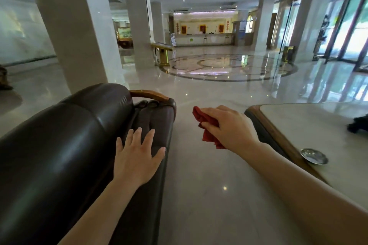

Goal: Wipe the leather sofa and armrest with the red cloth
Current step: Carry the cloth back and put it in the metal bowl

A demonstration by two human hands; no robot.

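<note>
The sofa (59,145) fills the left, its long axis running away from the viewer toward the armrest (153,98) at its far end. A table (298,125) stands right, across bare floor (209,185). The left hand (137,157) lies flat and open on the seat edge, gripping nothing. The right hand (229,127) clutches the bunched cloth (205,125) in mid-air, right of the sofa, so it must travel left; the armrest lies ahead-left

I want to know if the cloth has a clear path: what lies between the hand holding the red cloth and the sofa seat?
Nothing. In the head view only bare polished floor shows between the right hand gripping the red cloth and the sofa.
</note>
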